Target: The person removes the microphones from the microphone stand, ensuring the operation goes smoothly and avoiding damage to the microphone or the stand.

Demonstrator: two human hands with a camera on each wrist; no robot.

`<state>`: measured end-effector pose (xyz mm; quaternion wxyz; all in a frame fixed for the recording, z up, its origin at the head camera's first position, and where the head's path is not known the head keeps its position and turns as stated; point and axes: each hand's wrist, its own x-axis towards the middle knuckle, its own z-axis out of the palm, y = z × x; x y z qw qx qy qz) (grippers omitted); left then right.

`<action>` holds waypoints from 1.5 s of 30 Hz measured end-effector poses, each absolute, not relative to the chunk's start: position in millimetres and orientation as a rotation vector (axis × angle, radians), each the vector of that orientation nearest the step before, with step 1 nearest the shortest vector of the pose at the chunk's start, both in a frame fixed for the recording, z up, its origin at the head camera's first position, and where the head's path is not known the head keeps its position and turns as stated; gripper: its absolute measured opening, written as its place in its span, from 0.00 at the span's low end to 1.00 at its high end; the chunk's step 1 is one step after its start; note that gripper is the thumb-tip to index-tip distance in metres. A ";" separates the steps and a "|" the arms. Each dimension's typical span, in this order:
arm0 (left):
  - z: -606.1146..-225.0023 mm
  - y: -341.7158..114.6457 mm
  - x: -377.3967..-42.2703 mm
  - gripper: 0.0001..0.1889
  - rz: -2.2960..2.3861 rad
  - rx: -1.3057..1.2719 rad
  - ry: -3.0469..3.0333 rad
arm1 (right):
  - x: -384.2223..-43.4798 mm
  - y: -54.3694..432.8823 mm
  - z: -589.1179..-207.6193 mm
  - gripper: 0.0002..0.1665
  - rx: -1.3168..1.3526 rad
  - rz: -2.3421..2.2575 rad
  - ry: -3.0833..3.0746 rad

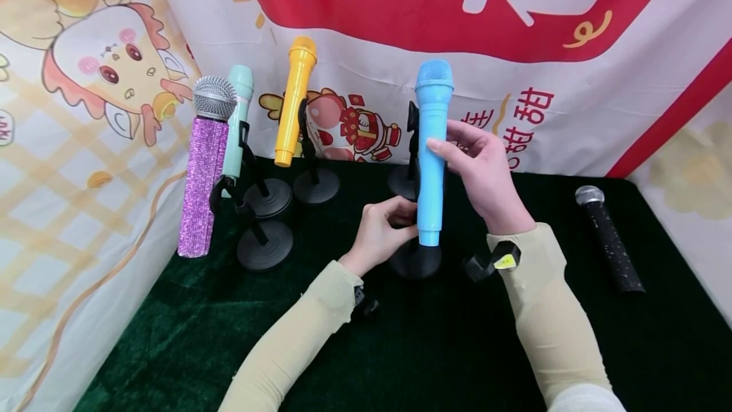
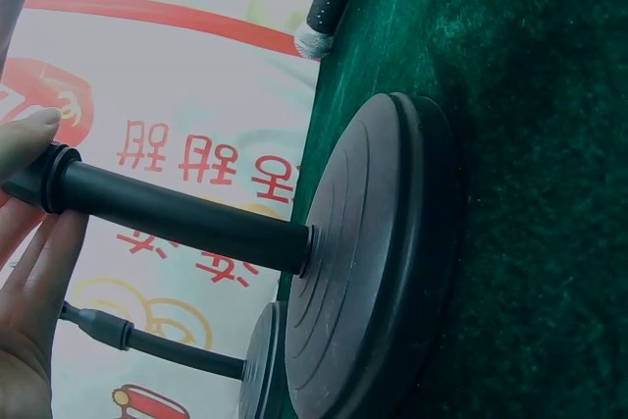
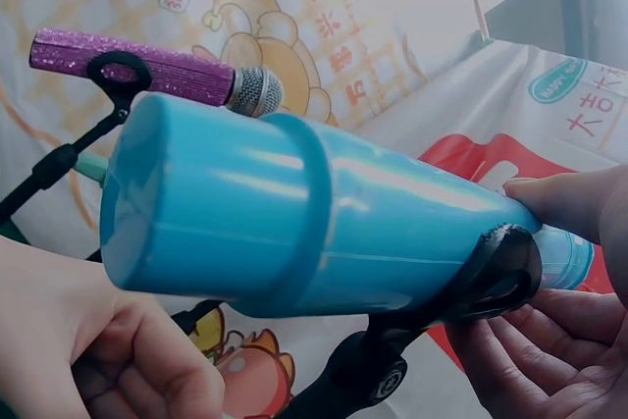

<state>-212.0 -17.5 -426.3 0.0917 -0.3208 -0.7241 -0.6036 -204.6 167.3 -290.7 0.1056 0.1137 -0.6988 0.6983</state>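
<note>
Seemingly mid-seating, the right hand pinches a sky-blue plastic microphone in the black clip of a round-based black stand, right of centre, the left hand gripping its stem, the next push likely needing steady bracing.

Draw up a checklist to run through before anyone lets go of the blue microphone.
1. Right-hand grip pinches the blue microphone: ok, thumb and fingers are on it.
2. Left-hand grip steadies the black stand: ok, thumb and fingers hold its upper part.
3. Stand's round base rests on the green cloth: ok.
4. Blue microphone fully seated in the black clip: cannot tell; they touch, but a firm fit does not show.
5. Black microphone in a stand: not ok, it lies on the cloth at the right.
</note>
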 end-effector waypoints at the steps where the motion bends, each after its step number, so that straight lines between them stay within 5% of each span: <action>1: -426.3 -17.6 -212.1 0.12 -1.791 -0.954 -2.152 | -204.8 167.3 -290.1 0.24 0.334 2.048 -2.065; 45: -427.4 -18.4 -210.8 0.11 -1.801 -0.938 -2.200 | -219.3 167.4 -278.3 0.26 0.347 2.112 -2.007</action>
